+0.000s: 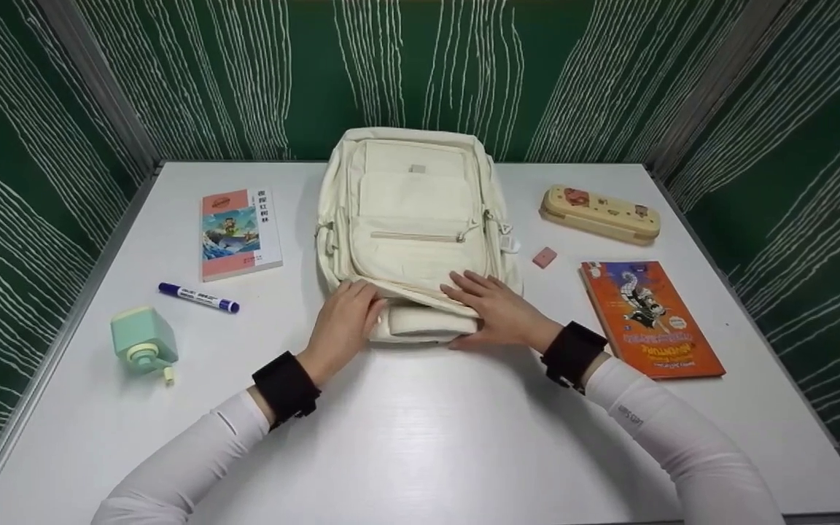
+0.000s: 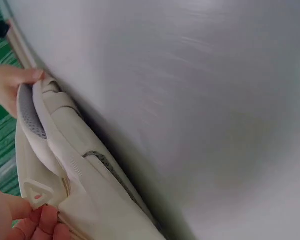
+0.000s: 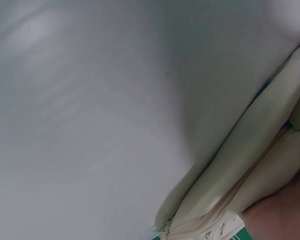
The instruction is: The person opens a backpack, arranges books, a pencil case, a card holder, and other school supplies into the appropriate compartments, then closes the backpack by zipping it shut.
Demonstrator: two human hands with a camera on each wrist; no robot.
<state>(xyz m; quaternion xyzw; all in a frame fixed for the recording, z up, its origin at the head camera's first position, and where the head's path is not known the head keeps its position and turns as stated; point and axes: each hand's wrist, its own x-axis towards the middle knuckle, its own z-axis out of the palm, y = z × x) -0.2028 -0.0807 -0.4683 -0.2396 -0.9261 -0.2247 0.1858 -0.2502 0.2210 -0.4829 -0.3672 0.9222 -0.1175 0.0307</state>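
Note:
A cream backpack [image 1: 416, 197] lies with its zipped front pocket facing up, and its near end is folded and bulging. At the left corner of that end, my left hand [image 1: 343, 317] pinches the fabric edge between thumb and curled fingers. A pale plastic loop [image 2: 37, 192] shows beside those fingertips in the left wrist view. On the right, my right hand [image 1: 502, 312] rests on the bag with its fingers spread over the front and the thumb low at the near edge. Part of that hand [image 3: 280, 215] lies against the fabric in the right wrist view.
Left of the bag are a pink and white book [image 1: 241, 233], a blue marker [image 1: 199, 297] and a mint pencil sharpener [image 1: 144, 339]. To the right lie a yellow pencil case [image 1: 600, 214], a pink eraser [image 1: 545, 257] and an orange book [image 1: 650, 321]. Green walls stand behind the white table [image 1: 420, 437].

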